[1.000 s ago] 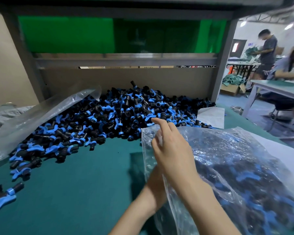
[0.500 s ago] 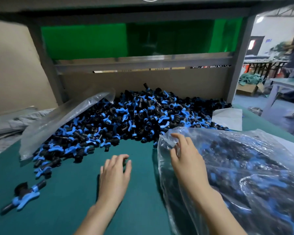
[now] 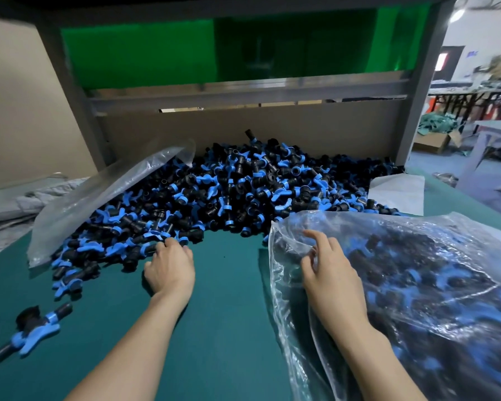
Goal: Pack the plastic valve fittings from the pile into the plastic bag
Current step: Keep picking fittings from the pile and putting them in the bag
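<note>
Far left, near edge of the green bench: I log one stray fitting, black body with a blue handle, lying alone and well apart from the rest.

Behind it, a flat clear plastic sheet leans over the left flank of the pile of valve fittings. The pile is black and blue and heaped against the brown back panel. It spreads across the rear of the bench, and its left tail trails toward me.

Left hand: palm down at the near edge of the pile, with the fingers bent forward and the tips touching the nearest fittings. I see only the back of the hand, so I cannot tell whether the fingers have closed round a fitting.

A bare strip of green bench lies between the two hands.

Right hand: on the plastic bag at its mouth, with thumb and curled fingers gripping the crumpled film. The index finger is raised off it. The bag lies on its side on the right of the bench, with its mouth toward the pile. Many fittings show through the film, blurred.

Beyond the bag, a white sheet lies at the right end of the pile.
</note>
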Tool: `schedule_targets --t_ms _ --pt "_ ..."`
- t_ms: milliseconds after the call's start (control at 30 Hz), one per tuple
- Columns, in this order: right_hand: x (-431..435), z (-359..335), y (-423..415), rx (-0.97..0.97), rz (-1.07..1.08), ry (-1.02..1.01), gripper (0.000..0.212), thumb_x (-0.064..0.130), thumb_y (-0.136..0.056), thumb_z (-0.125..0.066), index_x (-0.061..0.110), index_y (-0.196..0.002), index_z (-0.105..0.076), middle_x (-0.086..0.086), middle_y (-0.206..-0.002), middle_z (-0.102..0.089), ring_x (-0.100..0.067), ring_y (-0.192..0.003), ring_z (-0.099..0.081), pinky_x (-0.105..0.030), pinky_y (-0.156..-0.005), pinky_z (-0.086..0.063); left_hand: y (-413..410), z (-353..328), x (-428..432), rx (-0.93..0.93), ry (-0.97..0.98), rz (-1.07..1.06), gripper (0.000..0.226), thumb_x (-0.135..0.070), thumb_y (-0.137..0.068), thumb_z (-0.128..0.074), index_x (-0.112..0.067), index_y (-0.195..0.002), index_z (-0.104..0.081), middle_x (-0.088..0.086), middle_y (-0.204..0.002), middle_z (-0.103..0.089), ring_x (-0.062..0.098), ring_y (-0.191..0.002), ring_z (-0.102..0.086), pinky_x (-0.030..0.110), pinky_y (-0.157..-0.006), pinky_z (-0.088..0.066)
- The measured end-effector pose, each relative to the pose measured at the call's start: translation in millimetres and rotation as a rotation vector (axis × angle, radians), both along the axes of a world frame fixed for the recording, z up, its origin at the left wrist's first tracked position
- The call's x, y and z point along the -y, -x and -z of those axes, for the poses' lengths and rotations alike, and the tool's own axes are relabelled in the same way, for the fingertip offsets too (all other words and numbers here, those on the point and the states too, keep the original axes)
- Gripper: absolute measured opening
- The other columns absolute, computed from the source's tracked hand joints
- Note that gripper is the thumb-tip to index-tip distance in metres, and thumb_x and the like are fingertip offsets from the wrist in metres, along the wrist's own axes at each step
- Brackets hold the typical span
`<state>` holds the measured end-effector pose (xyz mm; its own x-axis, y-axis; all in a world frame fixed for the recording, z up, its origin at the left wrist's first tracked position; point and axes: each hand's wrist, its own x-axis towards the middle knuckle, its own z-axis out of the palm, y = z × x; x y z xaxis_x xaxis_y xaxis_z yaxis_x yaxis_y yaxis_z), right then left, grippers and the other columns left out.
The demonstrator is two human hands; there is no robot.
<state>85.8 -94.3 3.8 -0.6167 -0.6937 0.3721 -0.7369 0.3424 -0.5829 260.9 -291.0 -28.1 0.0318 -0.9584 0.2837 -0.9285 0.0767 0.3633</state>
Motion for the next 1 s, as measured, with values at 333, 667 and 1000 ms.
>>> schedule_targets --t_ms 333,667,1000 --pt "-1.0 1.5 -0.4 -0.034 -0.004 -0.025 0.041 0.024 -0.099 -0.039 0.035 -0.138 -0.036 0.008 -0.116 -0.048 -0.018 -0.072 -0.056 -0.035 -0.056 -0.047 -22.8 9.2 -38.7 -0.600 -0.030 0.298 0.023 -0.045 -0.102 -0.033 -0.033 -0.096 -0.052 0.002 -0.097 -0.062 0.020 -0.081 -0.056 0.033 -0.062 -0.042" --pt "-0.3 1.2 -4.3 -0.202 -0.161 0.139 0.035 0.037 -0.096 -0.052 0.033 -0.131 -0.053 0.003 -0.122 -0.043 -0.019 -0.102 -0.050 -0.036 -0.085 -0.047 0.7 1.6 -86.3 -0.894 -0.134 0.583 0.035 -0.039 -0.104 -0.035 -0.017 -0.084 -0.054 -0.003 -0.079 -0.057 0.001 -0.070 -0.055 0.029 -0.070 -0.044" --pt "2.1 6.5 -2.5 -0.247 -0.183 0.177 0.028 0.040 -0.097 -0.054 0.031 -0.123 -0.061 0.003 -0.122 -0.049 -0.019 -0.104 -0.051 -0.036 -0.088 -0.044 6.2 5.8 -96.3 -0.915 -0.180 0.753 0.033 -0.058 -0.095 -0.042 -0.031 -0.087 -0.059 -0.014 -0.071 -0.054 0.007 -0.074 -0.056 0.026 -0.069 -0.045"
